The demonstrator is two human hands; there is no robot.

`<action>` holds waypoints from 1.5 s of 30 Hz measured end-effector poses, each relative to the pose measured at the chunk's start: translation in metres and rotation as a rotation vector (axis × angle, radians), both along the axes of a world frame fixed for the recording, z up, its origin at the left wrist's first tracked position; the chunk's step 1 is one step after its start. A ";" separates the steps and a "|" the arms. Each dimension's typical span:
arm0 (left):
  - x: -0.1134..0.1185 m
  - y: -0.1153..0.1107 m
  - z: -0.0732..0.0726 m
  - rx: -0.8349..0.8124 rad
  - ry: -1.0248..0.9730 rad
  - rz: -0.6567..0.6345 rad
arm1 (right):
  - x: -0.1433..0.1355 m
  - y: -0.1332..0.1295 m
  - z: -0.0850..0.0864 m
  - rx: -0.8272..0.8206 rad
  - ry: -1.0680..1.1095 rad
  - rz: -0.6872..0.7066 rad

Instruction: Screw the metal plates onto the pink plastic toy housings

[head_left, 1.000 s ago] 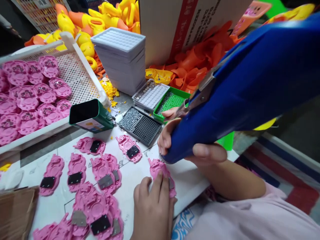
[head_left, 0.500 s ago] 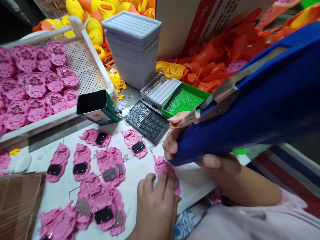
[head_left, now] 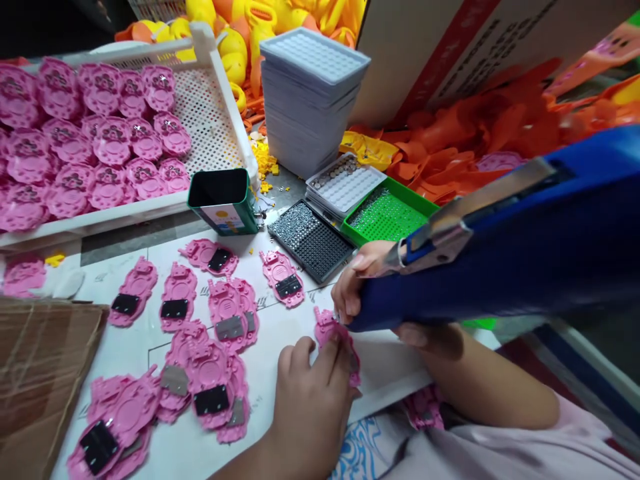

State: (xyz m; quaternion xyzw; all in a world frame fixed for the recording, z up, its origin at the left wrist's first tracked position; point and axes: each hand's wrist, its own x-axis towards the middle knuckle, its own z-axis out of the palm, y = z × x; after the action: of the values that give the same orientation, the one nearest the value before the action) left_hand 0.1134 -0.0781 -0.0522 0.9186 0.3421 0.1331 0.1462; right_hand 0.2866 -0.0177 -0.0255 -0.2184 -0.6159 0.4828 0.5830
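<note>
My left hand [head_left: 313,393] presses its fingers on a pink plastic piece [head_left: 326,323] on the white-covered table. My right hand [head_left: 360,283] is wrapped round the lower end of a large blue tool [head_left: 480,260] with a metal bar on top. The tool's tip is at the upper end of that pink piece. To the left, several pink pieces with black or grey plates lie flat, some overlapping, among them one nearby [head_left: 283,279]. A black perforated tray [head_left: 313,240] of small metal parts is beyond my hands.
A white basket [head_left: 235,113] of pink parts stands at the back left, with a green tin [head_left: 235,210] before it. Stacked trays [head_left: 310,100], a green tray [head_left: 387,220] and orange parts are behind. A cardboard box [head_left: 45,373] sits at the left edge.
The camera view has shifted, so the basket and trays appear further right. My left hand stays on the pink piece; the blue tool sits at a flatter angle.
</note>
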 end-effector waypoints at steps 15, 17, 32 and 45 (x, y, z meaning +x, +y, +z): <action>-0.002 -0.014 -0.026 0.169 -0.289 0.038 | 0.090 0.026 0.057 -0.025 0.245 -0.763; -0.001 -0.014 -0.027 0.177 -0.278 0.055 | 0.106 0.033 0.049 -0.076 0.243 -0.870; 0.003 -0.005 -0.024 0.127 -0.296 0.014 | 0.126 0.039 0.020 -0.225 0.232 -0.982; 0.000 -0.003 -0.024 0.095 -0.211 -0.019 | 0.124 0.047 0.011 -0.189 0.178 -1.026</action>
State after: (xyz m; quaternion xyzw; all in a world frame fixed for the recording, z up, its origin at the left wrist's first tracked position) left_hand 0.1129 -0.0812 -0.0765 0.9086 0.3094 0.2436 0.1391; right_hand 0.4105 0.0294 -0.0145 -0.5014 -0.3318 0.2054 0.7722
